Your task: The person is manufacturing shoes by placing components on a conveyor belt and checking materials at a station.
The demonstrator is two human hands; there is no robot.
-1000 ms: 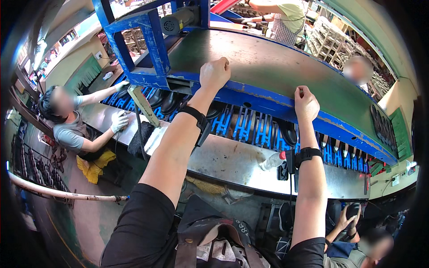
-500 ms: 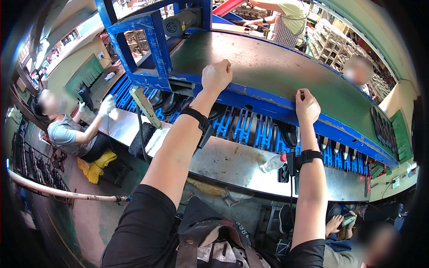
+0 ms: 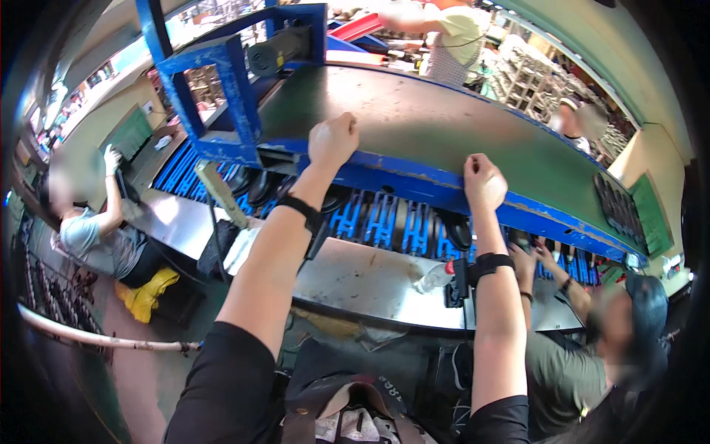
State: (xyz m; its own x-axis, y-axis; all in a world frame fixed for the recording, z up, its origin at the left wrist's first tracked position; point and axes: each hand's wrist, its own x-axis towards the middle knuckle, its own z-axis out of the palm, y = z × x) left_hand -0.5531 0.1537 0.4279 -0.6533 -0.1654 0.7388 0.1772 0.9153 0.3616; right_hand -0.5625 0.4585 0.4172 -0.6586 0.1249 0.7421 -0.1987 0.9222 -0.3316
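Both my arms stretch forward over the near edge of a raised conveyor with a dark green belt (image 3: 414, 111). My left hand (image 3: 334, 142) is closed in a fist above the belt's near edge, with nothing showing in it. Further right, my right hand (image 3: 485, 182) is likewise closed, fingertips curled together, and no object shows in it. Beneath the blue frame edge runs a row of blue slotted racks (image 3: 381, 222) carrying black shoes. One black shoe (image 3: 453, 231) lies just below my right hand. Black straps with small devices circle both my wrists.
A metal ledge (image 3: 355, 270) runs along the near side, with a red-capped clear bottle (image 3: 435, 277) on it. Black soles (image 3: 620, 211) lie at the belt's right end. A blue frame with a motor (image 3: 277, 53) stands left. Co-workers sit left and right; another stands beyond.
The view has shifted slightly; my fists stay closed over the conveyor. The co-worker at right has come up and reaches both hands to the rack. The left co-worker has raised a gloved hand.
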